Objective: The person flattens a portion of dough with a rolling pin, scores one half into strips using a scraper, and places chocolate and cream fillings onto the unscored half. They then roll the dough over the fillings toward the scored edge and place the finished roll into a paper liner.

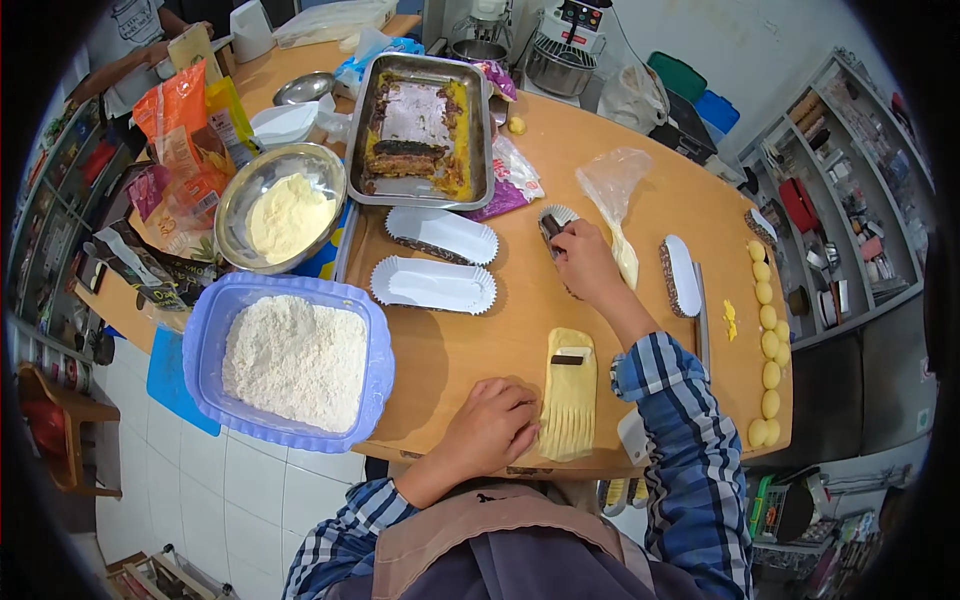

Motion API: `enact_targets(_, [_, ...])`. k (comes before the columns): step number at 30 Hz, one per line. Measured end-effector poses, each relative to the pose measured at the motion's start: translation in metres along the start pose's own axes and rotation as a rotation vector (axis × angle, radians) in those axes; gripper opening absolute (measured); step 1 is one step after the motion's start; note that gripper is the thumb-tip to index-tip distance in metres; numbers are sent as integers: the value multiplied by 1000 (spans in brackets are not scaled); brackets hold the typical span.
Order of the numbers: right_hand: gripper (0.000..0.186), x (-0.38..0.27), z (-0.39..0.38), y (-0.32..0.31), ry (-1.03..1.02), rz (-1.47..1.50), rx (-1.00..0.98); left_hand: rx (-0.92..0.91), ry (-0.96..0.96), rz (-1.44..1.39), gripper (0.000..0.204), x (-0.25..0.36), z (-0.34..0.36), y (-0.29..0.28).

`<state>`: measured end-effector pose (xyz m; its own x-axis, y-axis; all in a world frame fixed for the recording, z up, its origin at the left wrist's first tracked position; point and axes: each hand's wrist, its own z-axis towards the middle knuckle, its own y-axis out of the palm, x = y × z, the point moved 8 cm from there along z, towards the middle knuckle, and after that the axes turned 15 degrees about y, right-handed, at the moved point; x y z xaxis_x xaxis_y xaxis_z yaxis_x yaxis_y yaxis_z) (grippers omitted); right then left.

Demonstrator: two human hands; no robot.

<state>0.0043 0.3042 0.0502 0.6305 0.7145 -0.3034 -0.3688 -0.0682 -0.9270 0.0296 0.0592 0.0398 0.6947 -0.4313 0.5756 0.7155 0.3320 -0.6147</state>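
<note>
A flat dough strip (568, 405), slit at its near end, lies on the table with a short dark stick (566, 361) and a pale piece (569, 353) on it. My left hand (495, 425) rests loosely curled beside it, nothing visible in the fingers. Farther forward, my right hand (580, 255) pinches a dark stick (551, 229) at a small fluted paper case (560, 214). A clear piping bag (615, 200) with pale filling lies right of that hand.
White paper cases (434, 283) lie left of my right hand, below a metal tray (420, 135). A flour tub (293, 364) and bowl (287, 217) stand left, near bags. Several dough balls (770, 375) line the wooden table's (515, 355) right. A person (125, 60) stands back left.
</note>
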Motion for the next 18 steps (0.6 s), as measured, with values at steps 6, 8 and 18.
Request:
enact_targets(6, [24,-4,0,-1,-37,-33,-14,-15,6,-3,18,1,1,-1])
enact_targets(8, [23,-3,1,-1,-27,-50,-4,-11,1,-4,19,1,1,-1])
enact_targets(18, [24,1,-7,-18,-23,75,163,-24,-2,-11,19,0,1,1])
